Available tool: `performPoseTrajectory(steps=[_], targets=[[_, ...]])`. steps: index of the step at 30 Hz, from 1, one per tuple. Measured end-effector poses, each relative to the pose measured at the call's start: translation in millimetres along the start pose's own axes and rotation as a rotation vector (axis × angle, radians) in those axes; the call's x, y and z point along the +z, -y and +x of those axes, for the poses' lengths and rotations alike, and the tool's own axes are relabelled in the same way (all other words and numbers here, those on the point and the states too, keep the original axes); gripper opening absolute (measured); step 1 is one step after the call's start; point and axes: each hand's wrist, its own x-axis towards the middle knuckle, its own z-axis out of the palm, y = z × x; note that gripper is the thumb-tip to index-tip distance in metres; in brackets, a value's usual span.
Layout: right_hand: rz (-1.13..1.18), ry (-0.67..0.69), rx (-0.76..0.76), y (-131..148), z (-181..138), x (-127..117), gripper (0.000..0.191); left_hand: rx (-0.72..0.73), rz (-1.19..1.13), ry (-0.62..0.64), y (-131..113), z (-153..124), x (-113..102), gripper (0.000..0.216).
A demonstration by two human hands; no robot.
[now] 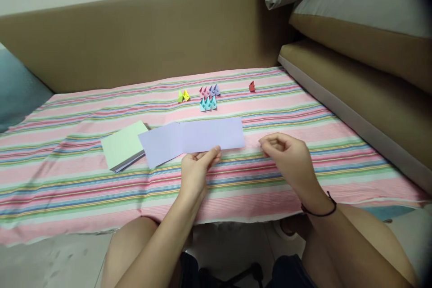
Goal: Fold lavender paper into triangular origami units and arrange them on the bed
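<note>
My left hand (197, 168) pinches the near edge of a long lavender paper strip (192, 139) that has a crease near its middle and lies over the striped cloth (67, 175). My right hand (286, 155) hovers just right of the strip with its fingers curled loosely and nothing visible in them. Beyond the strip sit small folded paper pieces: two yellow-green ones (183, 96), a pink and purple group (209, 91), light blue ones (208, 103) and a single red one (251, 86).
A stack of paper sheets with a pale green top (123, 145) lies left of the strip. A brown padded backboard (135, 40) rises behind the cloth, with cushions (354, 22) at the right. My knees show below the cloth's near edge.
</note>
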Motion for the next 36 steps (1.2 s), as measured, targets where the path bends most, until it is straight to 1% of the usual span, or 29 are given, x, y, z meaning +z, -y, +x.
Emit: performPoseTrajectory(steps=[1, 2, 3, 4, 5, 6, 7, 9, 11, 14, 17, 20, 21, 22, 23, 24, 25, 26, 27, 28, 29, 30, 31, 33, 34, 36], targets=[[-0.078, -0.068, -0.148, 1.7, -1.5, 1.2, 0.014, 0.001, -0.006, -0.005, 0.1, 0.5, 0.0, 0.025], [-0.155, -0.071, -0.323, 3.3, -3.5, 3.8, 0.016, -0.004, -0.009, 0.001, 0.7, 0.5, 0.5, 0.026], [-0.226, -0.025, -0.510, 4.4, -5.6, 7.2, 0.020, -0.013, -0.014, 0.019, 1.8, -0.1, 1.5, 0.026], [-0.291, 0.051, -0.681, 4.8, -7.6, 10.8, 0.024, -0.026, -0.022, 0.047, 3.1, -1.1, 2.8, 0.026], [-0.343, 0.112, -0.804, 4.5, -9.2, 14.0, 0.025, -0.046, -0.031, 0.079, 4.3, -2.3, 4.3, 0.026], [-0.378, 0.142, -0.893, 3.6, -10.4, 16.3, 0.024, -0.069, -0.037, 0.110, 5.3, -3.6, 5.7, 0.025], [-0.392, 0.139, -0.949, 2.3, -11.0, 17.4, 0.023, -0.094, -0.040, 0.135, 5.7, -4.8, 6.9, 0.025], [-0.401, 0.132, -1.006, -0.2, -10.8, 15.9, 0.027, -0.140, -0.043, 0.157, 4.9, -6.3, 8.4, 0.023], [-0.410, 0.126, -1.022, -1.5, -9.1, 11.0, 0.028, -0.169, -0.052, 0.144, 1.9, -5.8, 8.2, 0.023], [-0.423, 0.097, -1.012, -1.8, -4.9, 3.0, 0.028, -0.156, -0.069, 0.106, -5.3, -0.4, 4.4, 0.027], [-0.422, 0.064, -0.971, -2.2, -0.6, -2.8, 0.026, -0.120, -0.083, 0.055, -14.6, 9.7, -4.5, 0.037], [-0.348, 0.004, -0.887, -1.4, 1.5, -7.3, 0.024, -0.049, -0.120, -0.058, -25.9, 20.4, -16.9, 0.039], [-0.296, -0.039, -0.821, -0.4, 1.6, -8.5, 0.021, -0.009, -0.129, -0.113, -29.6, 22.6, -20.6, 0.039], [-0.223, -0.080, -0.722, 0.8, 1.5, -9.2, 0.017, 0.055, -0.128, -0.170, -32.8, 23.6, -23.4, 0.040], [-0.132, -0.103, -0.589, 2.1, 1.3, -9.5, 0.012, 0.143, -0.112, -0.182, -35.2, 23.3, -25.0, 0.040], [-0.029, -0.092, -0.438, 3.2, 1.1, -9.3, 0.007, 0.222, -0.094, -0.155, -36.7, 21.7, -25.2, 0.039], [0.077, -0.046, -0.282, 3.9, 1.0, -8.4, 0.006, 0.256, -0.074, -0.077, -37.0, 19.2, -24.0, 0.037], [0.174, 0.023, -0.141, 4.0, 0.8, -7.0, 0.010, 0.243, -0.060, 0.022, -36.1, 16.0, -21.6, 0.034], [0.254, 0.097, -0.028, 3.5, 0.7, -5.1, 0.013, 0.185, -0.057, 0.139, -34.2, 12.7, -18.5, 0.036], [0.310, 0.164, 0.057, 2.6, 0.4, -2.8, 0.017, 0.099, -0.064, 0.248, -31.4, 9.6, -15.1, 0.043], [0.345, 0.211, 0.120, 1.4, 0.0, -0.3, 0.019, 0.019, -0.061, 0.329, -28.1, 7.2, -11.9, 0.050], [0.366, 0.238, 0.167, 0.0, -0.5, 2.2, 0.021, -0.027, -0.044, 0.373, -24.4, 5.4, -9.3, 0.052], [0.376, 0.257, 0.200, -1.2, -1.2, 4.7, 0.022, -0.037, -0.005, 0.382, -20.7, 4.5, -7.5, 0.048], [0.369, 0.288, 0.233, -3.2, -2.9, 9.3, 0.024, 0.007, 0.125, 0.333, -14.3, 4.4, -6.6, 0.037], [0.360, 0.303, 0.233, -3.9, -3.7, 11.2, 0.025, 0.033, 0.197, 0.309, -11.9, 4.8, -7.1, 0.033], [0.346, 0.339, 0.211, -5.0, -4.9, 14.3, 0.025, 0.049, 0.302, 0.311, -9.1, 5.5, -8.6, 0.029]])
